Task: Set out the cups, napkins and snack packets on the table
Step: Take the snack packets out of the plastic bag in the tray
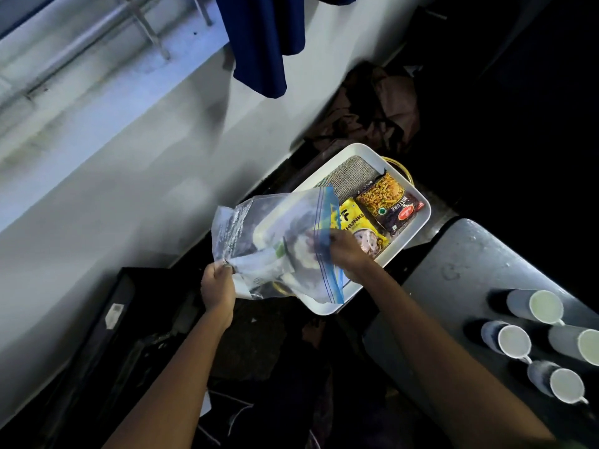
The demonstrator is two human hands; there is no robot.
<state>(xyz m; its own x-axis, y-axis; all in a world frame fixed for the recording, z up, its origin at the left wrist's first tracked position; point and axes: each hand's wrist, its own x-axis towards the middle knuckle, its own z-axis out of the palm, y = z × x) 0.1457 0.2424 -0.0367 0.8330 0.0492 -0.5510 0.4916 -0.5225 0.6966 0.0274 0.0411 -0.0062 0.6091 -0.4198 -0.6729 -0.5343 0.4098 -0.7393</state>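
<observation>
Over tray (pixel 418 222), zip bag (pixel 275 244) slants, zipper end right; both hands' grip pinches it.

2 snack packets (pixel 376 218) in tray (pixel 327 306), 4 cups (pixel 515 341) right (on table (pixel 453 254))

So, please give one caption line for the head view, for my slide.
Both hands hold a clear zip bag over a white tray of snack packets; four cups stand on the table.

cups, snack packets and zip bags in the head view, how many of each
white cups on the grey table: 4
snack packets in the white tray: 2
clear zip bags, held by both hands: 1
total: 7
</observation>
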